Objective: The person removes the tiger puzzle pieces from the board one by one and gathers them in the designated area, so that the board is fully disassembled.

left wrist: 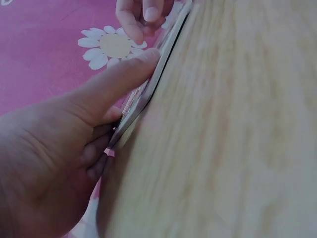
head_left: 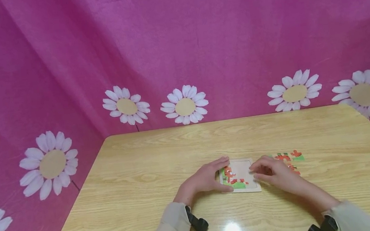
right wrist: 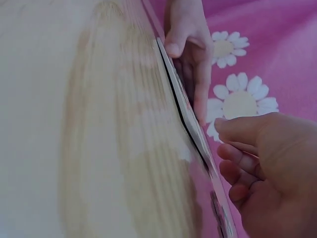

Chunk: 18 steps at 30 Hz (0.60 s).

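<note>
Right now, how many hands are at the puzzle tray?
2. The left hand holds the puzzle tray at its left side; the right hand is at its right edge. Whether that one pinches a piece is unclear.

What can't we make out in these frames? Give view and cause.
Head: whether the bare right hand holds anything; its fingers cover the grip, and the right wrist view doesn't settle it.
Head: the count of loose red-and-green puzzle pieces; that hand partly covers them.
Both wrists: the picture in the square pale wooden tray, seen nearly edge-on.
Head: lettering or fine piece outlines, too small.
</note>
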Each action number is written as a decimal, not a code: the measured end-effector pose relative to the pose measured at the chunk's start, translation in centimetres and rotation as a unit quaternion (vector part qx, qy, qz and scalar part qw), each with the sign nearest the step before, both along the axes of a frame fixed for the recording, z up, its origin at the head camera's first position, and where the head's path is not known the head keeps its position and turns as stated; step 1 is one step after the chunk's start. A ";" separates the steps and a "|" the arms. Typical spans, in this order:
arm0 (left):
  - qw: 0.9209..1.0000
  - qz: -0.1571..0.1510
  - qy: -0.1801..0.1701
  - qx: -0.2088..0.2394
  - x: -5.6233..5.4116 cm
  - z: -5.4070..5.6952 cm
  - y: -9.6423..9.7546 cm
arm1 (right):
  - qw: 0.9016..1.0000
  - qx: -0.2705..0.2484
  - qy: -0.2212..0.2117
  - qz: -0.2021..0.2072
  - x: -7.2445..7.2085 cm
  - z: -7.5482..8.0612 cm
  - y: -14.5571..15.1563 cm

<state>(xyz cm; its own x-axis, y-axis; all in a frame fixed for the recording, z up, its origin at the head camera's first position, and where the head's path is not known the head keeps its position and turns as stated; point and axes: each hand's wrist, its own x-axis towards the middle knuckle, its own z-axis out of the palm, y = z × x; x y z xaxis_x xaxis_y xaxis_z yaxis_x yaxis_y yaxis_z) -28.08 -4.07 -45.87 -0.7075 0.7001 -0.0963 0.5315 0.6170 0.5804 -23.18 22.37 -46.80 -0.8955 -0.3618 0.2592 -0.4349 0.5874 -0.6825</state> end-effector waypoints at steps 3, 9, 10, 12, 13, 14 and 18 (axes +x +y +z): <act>1.000 0.003 0.016 0.012 0.0 -0.2 0.0 | 1.000 0.004 -0.018 0.023 -0.1 0.2 -0.6; 0.999 0.007 0.038 0.023 0.0 -0.7 0.0 | 0.997 0.028 -0.031 0.068 -0.3 0.4 -1.6; 0.999 0.008 0.040 0.024 0.0 -0.8 0.0 | 0.996 0.033 -0.032 0.072 -0.3 0.4 -1.8; 0.999 0.009 0.044 0.024 0.0 -1.0 0.0 | 0.995 0.038 -0.038 0.083 -0.3 0.4 -2.1; 0.999 0.010 0.043 0.024 0.0 -1.0 -0.1 | 0.995 0.040 -0.038 0.088 -0.3 0.5 -2.3; 0.999 0.011 0.044 0.025 0.1 -1.1 -0.1 | 0.994 0.040 -0.039 0.094 -0.3 0.5 -2.4; 0.998 0.013 0.052 0.024 0.2 -1.2 -0.1 | 0.991 0.038 -0.051 0.118 -0.4 0.8 -2.8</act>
